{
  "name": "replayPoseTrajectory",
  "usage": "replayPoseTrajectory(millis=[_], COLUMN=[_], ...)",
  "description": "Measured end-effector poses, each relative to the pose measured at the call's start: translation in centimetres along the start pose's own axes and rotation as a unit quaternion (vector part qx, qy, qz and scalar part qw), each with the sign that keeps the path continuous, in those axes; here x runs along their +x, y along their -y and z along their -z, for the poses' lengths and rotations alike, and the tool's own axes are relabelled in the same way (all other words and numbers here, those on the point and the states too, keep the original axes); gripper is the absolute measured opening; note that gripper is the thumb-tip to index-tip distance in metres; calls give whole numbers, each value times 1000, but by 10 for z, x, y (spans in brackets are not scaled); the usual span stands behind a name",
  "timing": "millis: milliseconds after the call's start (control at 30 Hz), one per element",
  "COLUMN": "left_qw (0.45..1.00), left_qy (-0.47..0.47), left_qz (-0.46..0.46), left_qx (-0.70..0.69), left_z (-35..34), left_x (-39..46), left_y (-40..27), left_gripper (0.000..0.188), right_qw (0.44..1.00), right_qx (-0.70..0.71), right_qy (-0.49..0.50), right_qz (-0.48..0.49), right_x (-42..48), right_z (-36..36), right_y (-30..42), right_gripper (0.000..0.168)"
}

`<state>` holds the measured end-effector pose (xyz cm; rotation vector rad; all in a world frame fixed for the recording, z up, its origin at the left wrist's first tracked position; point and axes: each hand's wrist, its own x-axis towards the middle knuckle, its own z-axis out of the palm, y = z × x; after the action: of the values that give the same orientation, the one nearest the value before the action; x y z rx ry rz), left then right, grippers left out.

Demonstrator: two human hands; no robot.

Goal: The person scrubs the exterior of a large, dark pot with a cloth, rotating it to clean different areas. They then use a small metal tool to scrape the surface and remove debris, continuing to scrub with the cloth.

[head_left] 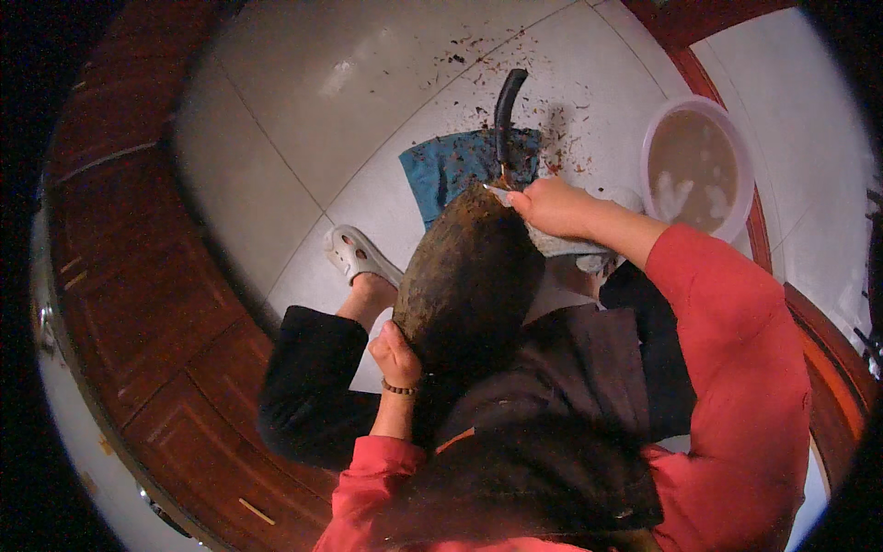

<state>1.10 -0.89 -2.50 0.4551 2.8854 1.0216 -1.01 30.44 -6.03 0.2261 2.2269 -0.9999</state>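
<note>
A large brown, rough-surfaced oblong object [469, 276], its kind unclear, lies tilted between my legs. My left hand [397, 355], with a beaded bracelet at the wrist, grips its near left side. At its far end, my right hand [552, 207] is closed on a small metal blade [498, 193], whose tip touches the surface; its handle is hidden in the fist. Just beyond the blade, a curved black handle [508, 114] stands out over a blue cloth [441, 169] strewn with dark crumbs. Whatever joins that handle is mostly hidden.
A pink-rimmed basin [745, 179] of murky brown water stands at the right. Shavings [459, 58] are scattered on the tiled floor [290, 124]. Dark red wooden cabinets [200, 372] curve along the left. My foot in a pale clog [352, 252] is left of the large object.
</note>
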Motion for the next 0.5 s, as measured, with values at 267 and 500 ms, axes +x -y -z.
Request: replayPoseTrajectory(millis=[267, 500], left_qw=[999, 999], left_qy=[32, 17], left_qz=[8, 20], left_qx=[22, -44], left_z=[2, 3], left_x=[2, 14], left_y=[0, -20], left_gripper=[39, 38], right_qw=[999, 999], right_qx=[48, 50], right_qy=[-12, -14], right_qz=[-8, -1], right_x=[1, -7], right_z=[-11, -3], right_y=[-7, 4], right_gripper=[50, 52])
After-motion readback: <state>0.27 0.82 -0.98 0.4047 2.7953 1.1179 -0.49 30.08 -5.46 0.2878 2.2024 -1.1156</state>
